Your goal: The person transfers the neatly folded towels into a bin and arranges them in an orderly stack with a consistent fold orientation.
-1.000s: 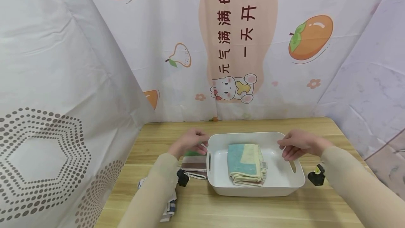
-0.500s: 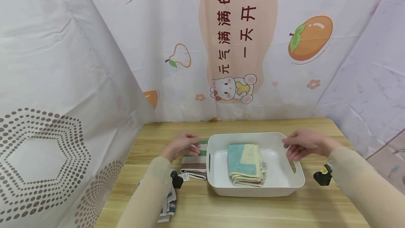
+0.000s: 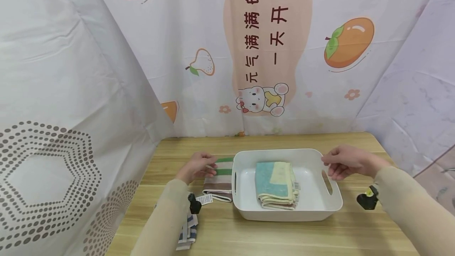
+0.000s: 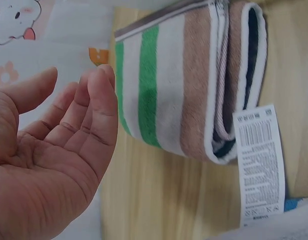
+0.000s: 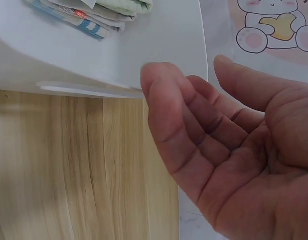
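A white plastic basket [image 3: 284,215] with handle slots stands on the wooden table. Inside lies a stack of folded towels, topped by a blue and yellow towel [image 3: 273,181]. Left of the basket is a folded striped towel [image 4: 169,80] in green, white and brown, with a white label. My left hand [image 3: 199,166] hovers over that towel's left side, fingers loosely bent, holding nothing. My right hand [image 5: 229,145] hangs beside the basket's right rim with relaxed fingers and nothing in them; whether a fingertip touches the rim I cannot tell.
A blue, white and grey striped towel [image 3: 186,234] lies at the front left, partly hidden by the left sleeve. A patterned curtain [image 3: 202,102] hangs behind the wooden table [image 3: 270,238], and more sheeting flanks both sides.
My left hand has moved left, away from the basket, uncovering more of the green striped towel. My right hand has drifted right, from over the basket to its right rim. The basket stays put.
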Demonstrator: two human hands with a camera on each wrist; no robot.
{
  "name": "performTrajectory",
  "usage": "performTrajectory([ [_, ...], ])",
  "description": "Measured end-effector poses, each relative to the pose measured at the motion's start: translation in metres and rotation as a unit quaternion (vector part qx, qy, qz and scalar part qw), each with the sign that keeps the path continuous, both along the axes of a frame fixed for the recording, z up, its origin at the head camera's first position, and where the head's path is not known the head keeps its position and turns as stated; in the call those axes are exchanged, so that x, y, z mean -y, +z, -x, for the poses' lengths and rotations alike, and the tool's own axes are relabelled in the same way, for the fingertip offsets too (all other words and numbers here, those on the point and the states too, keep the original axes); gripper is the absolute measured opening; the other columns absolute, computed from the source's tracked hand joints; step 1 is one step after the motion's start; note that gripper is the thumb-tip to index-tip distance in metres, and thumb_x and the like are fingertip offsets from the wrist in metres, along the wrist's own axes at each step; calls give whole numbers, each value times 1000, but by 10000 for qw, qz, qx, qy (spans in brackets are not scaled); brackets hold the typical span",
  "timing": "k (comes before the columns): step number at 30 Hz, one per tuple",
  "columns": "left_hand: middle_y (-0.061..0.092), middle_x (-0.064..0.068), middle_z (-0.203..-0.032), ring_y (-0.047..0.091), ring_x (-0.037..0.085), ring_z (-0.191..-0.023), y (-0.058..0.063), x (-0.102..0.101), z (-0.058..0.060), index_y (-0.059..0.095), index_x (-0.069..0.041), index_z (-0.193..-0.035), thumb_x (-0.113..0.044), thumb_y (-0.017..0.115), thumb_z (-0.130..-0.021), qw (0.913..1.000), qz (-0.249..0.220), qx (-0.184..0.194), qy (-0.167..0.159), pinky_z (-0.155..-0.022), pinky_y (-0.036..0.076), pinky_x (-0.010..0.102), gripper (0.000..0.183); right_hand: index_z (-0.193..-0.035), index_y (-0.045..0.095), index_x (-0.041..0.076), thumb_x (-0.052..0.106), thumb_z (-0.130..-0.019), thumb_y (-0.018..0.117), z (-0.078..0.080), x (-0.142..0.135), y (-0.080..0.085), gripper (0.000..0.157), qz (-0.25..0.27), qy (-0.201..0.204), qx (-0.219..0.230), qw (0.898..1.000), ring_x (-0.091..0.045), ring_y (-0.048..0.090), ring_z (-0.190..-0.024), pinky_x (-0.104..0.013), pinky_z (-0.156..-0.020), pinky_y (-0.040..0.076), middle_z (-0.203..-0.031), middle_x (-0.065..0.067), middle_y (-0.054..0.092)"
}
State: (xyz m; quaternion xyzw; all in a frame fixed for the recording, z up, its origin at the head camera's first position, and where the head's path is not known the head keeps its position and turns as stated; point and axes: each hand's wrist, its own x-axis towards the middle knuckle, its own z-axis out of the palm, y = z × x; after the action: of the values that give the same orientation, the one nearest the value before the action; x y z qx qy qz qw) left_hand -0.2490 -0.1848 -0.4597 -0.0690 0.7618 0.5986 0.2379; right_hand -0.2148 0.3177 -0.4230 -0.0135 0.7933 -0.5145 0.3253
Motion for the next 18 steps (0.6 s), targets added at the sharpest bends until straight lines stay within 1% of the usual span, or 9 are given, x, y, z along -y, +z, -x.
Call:
performTrajectory([
  [5, 66, 23, -115, 70, 23, -84, -9, 10, 1, 58, 1, -134, -21, 61, -104, 9998, 117, 41, 140, -80, 62, 38, 37, -105, 57, -6, 23, -107, 54, -1, -3, -1, 29, -110, -11, -15, 9999, -15, 67, -63, -33, -64, 61, -75, -9, 69],
  [10, 66, 24, -117, 68, 23, -84, -16, 18, 1, 55, 4, -137, -21, 61, -104, 9994, 230, 15, 250, -76, 61, 35, 42, -108, 57, -6, 22, -106, 55, -2, -5, -3, 28, -191, 20, -37, 9998, -14, 65, -63, -31, -63, 59, -75, -7, 68],
  [13, 65, 25, -120, 67, 23, -85, -19, 21, 0, 55, 4, -136, -21, 62, -104, 9988, 314, 5, 382, -75, 60, 35, 41, -107, 56, -6, 21, -106, 56, -3, -6, -3, 27, -173, 67, -55, 9998, -13, 63, -62, -30, -62, 58, -74, -6, 67],
  [16, 64, 24, -122, 66, 26, -90, -22, 23, -1, 57, 4, -135, -20, 61, -104, 9977, 458, -12, 498, -77, 60, 36, 39, -105, 56, -5, 18, -105, 56, -4, -7, -5, 23, -128, 126, -78, 9998, -12, 62, -62, -28, -60, 56, -74, -5, 67],
  [18, 64, 23, -123, 66, 28, -96, -25, 24, -1, 59, 3, -133, -20, 61, -104, 9964, 659, -56, 537, -81, 59, 38, 37, -105, 56, -5, 17, -105, 56, -4, -8, -6, 21, -109, 134, -85, 9998, -12, 61, -62, -27, -60, 55, -74, -5, 66],
])
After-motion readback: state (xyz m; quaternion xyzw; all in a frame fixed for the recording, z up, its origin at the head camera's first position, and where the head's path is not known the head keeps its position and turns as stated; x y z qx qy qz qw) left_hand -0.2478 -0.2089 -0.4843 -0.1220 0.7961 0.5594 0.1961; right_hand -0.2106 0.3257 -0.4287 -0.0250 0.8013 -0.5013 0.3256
